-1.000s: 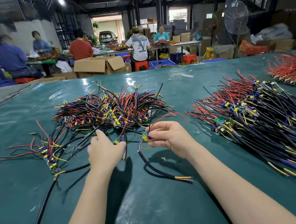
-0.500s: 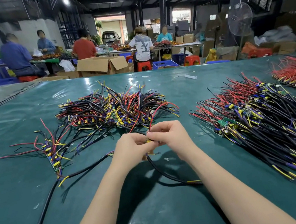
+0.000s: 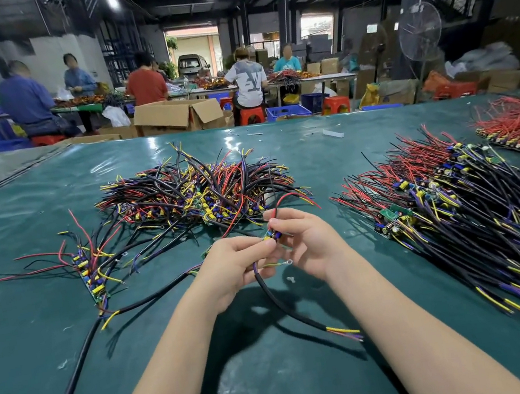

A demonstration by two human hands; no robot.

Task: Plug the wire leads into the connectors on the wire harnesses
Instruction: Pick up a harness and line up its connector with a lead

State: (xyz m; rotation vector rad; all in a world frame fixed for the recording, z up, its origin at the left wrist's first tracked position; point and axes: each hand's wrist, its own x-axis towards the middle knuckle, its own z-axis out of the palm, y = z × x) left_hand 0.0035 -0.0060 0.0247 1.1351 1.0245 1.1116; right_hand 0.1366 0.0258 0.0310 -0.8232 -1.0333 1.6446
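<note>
A small connector (image 3: 274, 236) is held above the tabletop (image 3: 280, 389), just in front of the loose pile (image 3: 197, 192). It is shared between both hands, seemingly so that it stays steady while leads are fed in. The grip of the right hand (image 3: 310, 240) is closed on the connector from the side, and a red lead (image 3: 285, 197) arches up from it. The grip of the left hand (image 3: 231, 265) is pinched on the upper end of the black cable (image 3: 288, 307), whose free end is left trailing on the tabletop. The pile is kept within easy reach, and the stack (image 3: 458, 221) laid in line to the right is judged to be finished work. The joint itself is covered by fingertips, so whether any lead is seated cannot be told. The connector's detail is too small to be made out.
</note>
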